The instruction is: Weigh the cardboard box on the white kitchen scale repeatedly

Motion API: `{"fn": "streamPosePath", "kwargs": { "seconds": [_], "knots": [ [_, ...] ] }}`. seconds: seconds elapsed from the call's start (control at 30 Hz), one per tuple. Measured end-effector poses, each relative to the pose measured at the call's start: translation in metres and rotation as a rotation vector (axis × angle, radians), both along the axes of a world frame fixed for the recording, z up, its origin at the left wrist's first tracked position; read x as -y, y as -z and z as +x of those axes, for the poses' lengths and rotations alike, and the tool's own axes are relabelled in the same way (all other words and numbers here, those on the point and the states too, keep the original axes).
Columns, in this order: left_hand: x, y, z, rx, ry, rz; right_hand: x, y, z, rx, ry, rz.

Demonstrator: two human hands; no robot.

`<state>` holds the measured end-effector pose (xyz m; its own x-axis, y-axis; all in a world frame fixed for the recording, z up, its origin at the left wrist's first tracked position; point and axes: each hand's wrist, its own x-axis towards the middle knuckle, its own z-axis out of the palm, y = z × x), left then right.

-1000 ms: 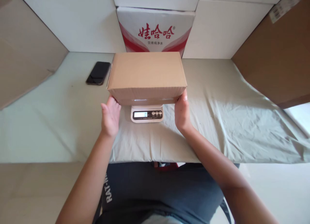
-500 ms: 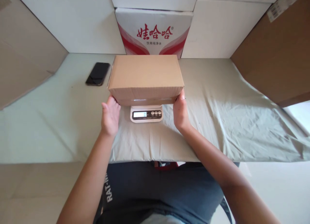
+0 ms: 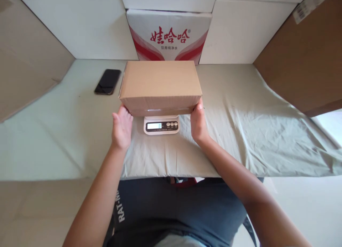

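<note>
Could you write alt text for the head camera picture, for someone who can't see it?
A person's left hand and right hand cup the near bottom corners of a closed brown cardboard box sitting over a small white digital scale on a pale green cloth. A black phone lies to the left.

Box (image 3: 160, 83) between my hands is plain brown cardboard, matt, top smooth, front edge faintly ribbed; strip of glossy clear tape on its front face; scale (image 3: 161, 125) under it is white plastic, smooth with slight sheen, grey glassy display; cloth (image 3: 240, 133) over the table is pale green fabric, matt, soft, creased; phone (image 3: 108, 81) is black, glossy glass; carton (image 3: 168, 35) behind is printed cardboard, white and red, smooth; brown board (image 3: 301, 58) at right matt.
</note>
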<state>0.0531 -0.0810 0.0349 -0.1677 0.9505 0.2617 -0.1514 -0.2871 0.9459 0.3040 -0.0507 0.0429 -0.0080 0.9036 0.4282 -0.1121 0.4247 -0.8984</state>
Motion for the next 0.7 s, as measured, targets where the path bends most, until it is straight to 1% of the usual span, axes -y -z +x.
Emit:
{"fn": "streamPosePath", "kwargs": {
  "seconds": [0.2,0.3,0.43,0.57,0.7],
  "knots": [
    [0.0001,0.0007,0.0004,-0.02,0.005,0.006,0.0011,-0.0015,-0.0002,-0.014,-0.012,-0.017],
    [0.0003,-0.0007,-0.0004,-0.061,-0.031,0.045,0.0019,-0.0016,0.0,-0.04,-0.006,-0.028],
    [-0.0005,-0.002,-0.0054,-0.099,-0.126,0.108,0.0017,0.0006,0.004,-0.118,0.026,-0.107],
    [-0.003,-0.0004,-0.009,-0.047,-0.12,0.119,-0.0013,0.0022,0.0079,-0.185,0.054,-0.195],
    [-0.0052,0.0017,-0.0063,-0.029,-0.151,0.074,-0.0066,0.0019,0.0088,-0.236,0.083,-0.247]
  ]
}}
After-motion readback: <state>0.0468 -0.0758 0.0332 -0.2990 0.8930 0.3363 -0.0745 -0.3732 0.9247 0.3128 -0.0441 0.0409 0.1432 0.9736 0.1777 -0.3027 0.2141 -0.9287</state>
